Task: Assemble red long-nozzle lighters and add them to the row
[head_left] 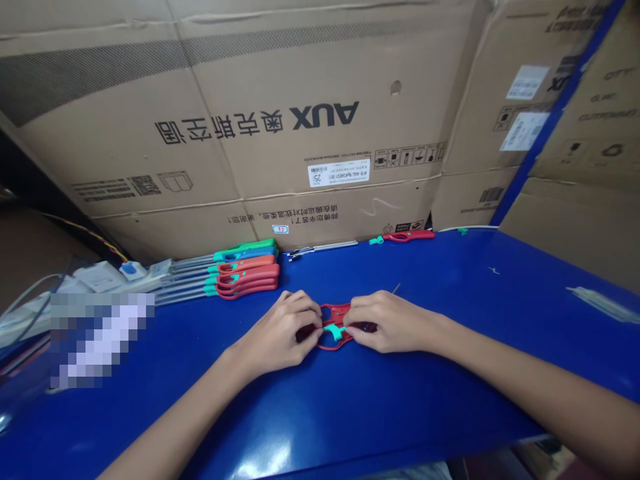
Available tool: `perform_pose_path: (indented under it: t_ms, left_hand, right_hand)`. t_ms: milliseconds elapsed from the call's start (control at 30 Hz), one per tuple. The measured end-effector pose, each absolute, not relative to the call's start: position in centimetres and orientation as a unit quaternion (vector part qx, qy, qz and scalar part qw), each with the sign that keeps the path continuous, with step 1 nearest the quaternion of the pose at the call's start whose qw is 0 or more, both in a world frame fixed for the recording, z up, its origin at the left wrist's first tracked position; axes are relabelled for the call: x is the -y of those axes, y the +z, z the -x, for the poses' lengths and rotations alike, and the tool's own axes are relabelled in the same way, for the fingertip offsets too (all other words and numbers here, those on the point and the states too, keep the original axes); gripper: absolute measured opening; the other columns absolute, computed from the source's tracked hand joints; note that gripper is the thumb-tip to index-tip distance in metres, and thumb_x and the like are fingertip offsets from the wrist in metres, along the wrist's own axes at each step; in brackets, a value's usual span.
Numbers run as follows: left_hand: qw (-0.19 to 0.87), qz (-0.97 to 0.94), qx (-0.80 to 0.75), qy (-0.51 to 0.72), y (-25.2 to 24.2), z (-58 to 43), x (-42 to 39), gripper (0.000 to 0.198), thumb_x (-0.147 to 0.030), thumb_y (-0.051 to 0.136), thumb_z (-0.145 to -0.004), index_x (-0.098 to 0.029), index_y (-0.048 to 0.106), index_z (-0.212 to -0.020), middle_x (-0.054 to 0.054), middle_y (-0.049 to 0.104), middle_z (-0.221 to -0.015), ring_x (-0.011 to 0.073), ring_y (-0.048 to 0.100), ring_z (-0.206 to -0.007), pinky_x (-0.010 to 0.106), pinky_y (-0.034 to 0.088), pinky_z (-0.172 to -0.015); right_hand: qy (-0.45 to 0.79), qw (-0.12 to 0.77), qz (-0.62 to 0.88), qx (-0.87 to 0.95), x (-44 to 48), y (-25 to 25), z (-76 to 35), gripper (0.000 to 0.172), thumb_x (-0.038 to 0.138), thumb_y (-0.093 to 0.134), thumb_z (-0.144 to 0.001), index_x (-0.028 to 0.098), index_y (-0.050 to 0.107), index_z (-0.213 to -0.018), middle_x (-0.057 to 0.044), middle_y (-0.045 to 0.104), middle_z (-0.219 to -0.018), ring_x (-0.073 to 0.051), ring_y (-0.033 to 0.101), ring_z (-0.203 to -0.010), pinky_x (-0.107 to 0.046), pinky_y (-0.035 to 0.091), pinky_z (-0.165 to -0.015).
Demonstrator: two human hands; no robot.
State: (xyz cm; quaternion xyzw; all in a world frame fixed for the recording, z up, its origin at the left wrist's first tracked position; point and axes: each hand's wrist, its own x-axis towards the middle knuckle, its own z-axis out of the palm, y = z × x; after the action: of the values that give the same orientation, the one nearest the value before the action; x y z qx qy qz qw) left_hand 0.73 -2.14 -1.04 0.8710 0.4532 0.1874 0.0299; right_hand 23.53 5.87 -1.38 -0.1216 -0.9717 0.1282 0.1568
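Head view: two hands held red pieces over the blue counter [400,407].
The left hand [295,328] was curled, its tips pinching one end of the red pieces [341,311], and the right hand [383,321] pinched the other end, though fingers hid what each tip touched. A small green part [334,331] sat between the fingertips. The red pieces were low and right in front of the person, I guess so both hands could keep little bits from slipping. Behind the left hand, colored handles [250,268] lay piled, facing one way, maybe to stay tidy. Thin metal rods [345,245] and a red handle [415,235] lay by the big box [240,73], perhaps to leave working room.
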Motion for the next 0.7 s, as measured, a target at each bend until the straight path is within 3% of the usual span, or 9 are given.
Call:
perform_pose_path:
  t_ms: [700]
  left_hand:
    - [0.022,-0.877,-0.443,0.184,-0.9,-0.9,2.06,0.012,-0.013,0.055,-0.085,-0.018,0.066,-0.082,0.004,0.069,-0.09,0.0191,0.059,-0.086,0.036,0.041,-0.081]
  right_hand:
    - [0.139,0.15,0.128,0.97,-5.76,-1.33,-23.44,0.018,0.016,0.054,-0.089,0.015,0.072,-0.091,-0.006,0.07,-0.086,-0.015,0.063,-0.074,-0.026,0.045,-0.068]
